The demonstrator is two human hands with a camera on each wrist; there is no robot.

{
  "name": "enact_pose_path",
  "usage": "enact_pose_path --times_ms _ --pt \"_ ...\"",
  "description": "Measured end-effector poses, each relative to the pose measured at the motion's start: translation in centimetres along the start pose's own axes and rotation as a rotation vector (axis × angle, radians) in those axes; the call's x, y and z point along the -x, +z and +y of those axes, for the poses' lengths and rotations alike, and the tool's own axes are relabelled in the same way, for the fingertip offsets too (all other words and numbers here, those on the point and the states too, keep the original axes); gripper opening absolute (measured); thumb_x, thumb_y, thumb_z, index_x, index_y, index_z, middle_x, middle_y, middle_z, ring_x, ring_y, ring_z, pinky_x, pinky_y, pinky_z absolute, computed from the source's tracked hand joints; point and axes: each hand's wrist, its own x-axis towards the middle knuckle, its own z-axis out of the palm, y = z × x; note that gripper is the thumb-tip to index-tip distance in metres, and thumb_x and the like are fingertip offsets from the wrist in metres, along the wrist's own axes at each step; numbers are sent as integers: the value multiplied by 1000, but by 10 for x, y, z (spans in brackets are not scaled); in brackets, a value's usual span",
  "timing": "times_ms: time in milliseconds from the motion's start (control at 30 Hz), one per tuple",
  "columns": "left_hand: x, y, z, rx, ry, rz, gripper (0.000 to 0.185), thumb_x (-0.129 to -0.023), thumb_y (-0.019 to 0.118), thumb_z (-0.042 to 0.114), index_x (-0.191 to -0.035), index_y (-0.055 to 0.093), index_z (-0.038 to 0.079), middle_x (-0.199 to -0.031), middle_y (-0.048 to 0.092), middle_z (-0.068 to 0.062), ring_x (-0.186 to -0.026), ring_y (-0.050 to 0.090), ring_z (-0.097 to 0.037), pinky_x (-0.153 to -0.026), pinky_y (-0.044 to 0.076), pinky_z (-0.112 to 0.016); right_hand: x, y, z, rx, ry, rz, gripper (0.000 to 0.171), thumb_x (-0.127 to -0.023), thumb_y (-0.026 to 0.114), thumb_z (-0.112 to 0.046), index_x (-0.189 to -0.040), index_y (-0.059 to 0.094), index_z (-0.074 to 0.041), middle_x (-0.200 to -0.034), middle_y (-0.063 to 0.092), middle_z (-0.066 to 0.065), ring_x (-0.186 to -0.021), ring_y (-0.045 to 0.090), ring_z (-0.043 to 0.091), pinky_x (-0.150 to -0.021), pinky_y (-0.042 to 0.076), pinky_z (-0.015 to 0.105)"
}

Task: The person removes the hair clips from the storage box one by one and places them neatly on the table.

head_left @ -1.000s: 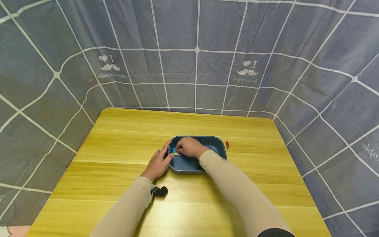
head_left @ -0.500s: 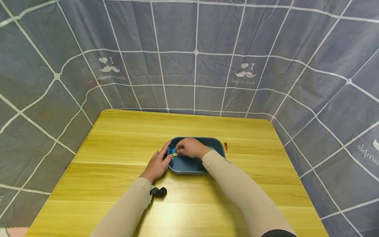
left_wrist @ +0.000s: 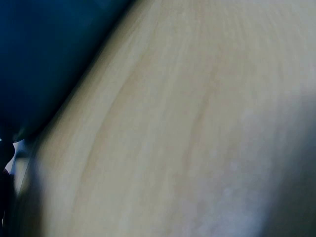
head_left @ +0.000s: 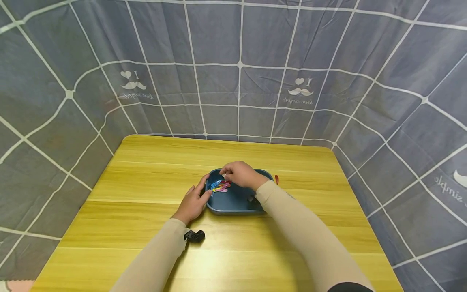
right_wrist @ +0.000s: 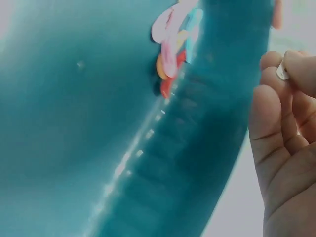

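Observation:
A dark blue tray [head_left: 233,205] stands on the wooden table, and colourful hair clips [head_left: 221,186] lie heaped at its left end: blue, yellow, pink and red. Along the tray's left rim rests my left hand [head_left: 191,205], fingers fairly straight, thumb tip at the edge near the clips. My right hand [head_left: 240,174] is raised over the far rim, pinching a small white hair clip [right_wrist: 282,71] between thumb and forefinger; most of that clip is hidden by the fingers. In the right wrist view the pink clip [right_wrist: 169,57] overlaps an orange and a red one.
A red clip-like piece [head_left: 277,179] lies on the table [head_left: 160,170] just right of the tray. A black wrist camera [head_left: 195,236] sticks out from the left sleeve. Grey checked curtains [head_left: 222,83] surround the table at the back and sides.
My right hand has lifted from the clips and moved toward the tray's far rim, with the white hair clip in its fingers. The heap now shows more fully. My left hand stays at the rim.

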Motion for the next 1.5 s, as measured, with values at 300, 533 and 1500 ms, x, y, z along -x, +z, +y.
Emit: enact_pose_path --times_ms 300,533,1500 --pt "0 0 1 11 -15 -6 54 -96 42 46 -141 13 55 -142 44 -2 -134 35 -36 -117 11 -50 10 -26 12 -43 65 119 33 -91 59 -22 -124 61 -24 -112 64 -4 -95 60 14 -79 54 29" --pt "2 0 2 12 -24 -3 54 -96 42 46 -141 15 54 -143 43 -2 -137 27 -40 -115 14 -54 22 -46 33 -71 87 189 34 -92 58 -25 -126 59 -23 -100 66 -3 -82 61 14 -68 53 28" --pt "-2 1 -2 13 10 3 55 -96 43 44 -142 14 53 -142 45 -4 -132 39 -35 -118 9 -48 81 -58 152 -181 356 247 36 -91 56 -15 -128 57 -11 -95 63 8 -68 60 20 -49 42 25"
